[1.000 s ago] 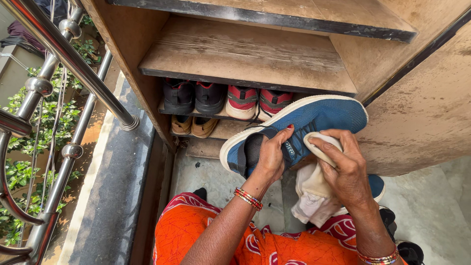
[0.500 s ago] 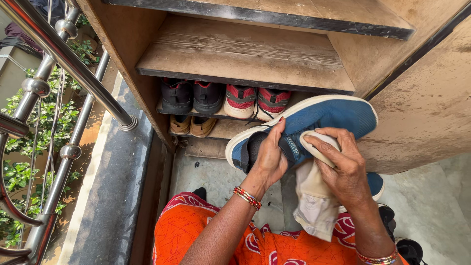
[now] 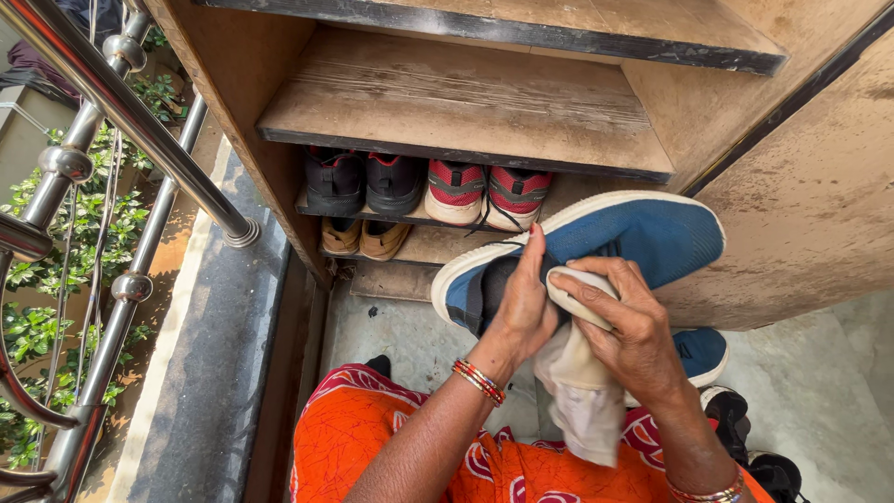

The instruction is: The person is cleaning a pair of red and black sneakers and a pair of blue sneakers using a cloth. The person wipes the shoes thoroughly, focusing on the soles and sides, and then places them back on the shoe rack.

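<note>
The left hand (image 3: 523,312) holds a blue shoe (image 3: 596,247) with a white sole, up in the air in front of a wooden shoe rack (image 3: 447,102). The fingers are tucked into the opening of the shoe and the thumb lies on its side. The toe of the shoe points to 2 o'clock.

The right hand (image 3: 629,331) is closed around a pale cloth (image 3: 582,396) and presses it on the side of the shoe. The rest of the cloth hangs down toward 6 o'clock.

At 5 o'clock from the hands, a second blue shoe (image 3: 700,352) lies on the floor. At 11 o'clock, on a low shelf, sit black shoes (image 3: 365,179) and red shoes (image 3: 486,191) side by side. Tan shoes (image 3: 363,237) are just under them. A shiny metal railing (image 3: 112,121) runs at 9 o'clock, with green plants (image 3: 47,242) behind it.
</note>
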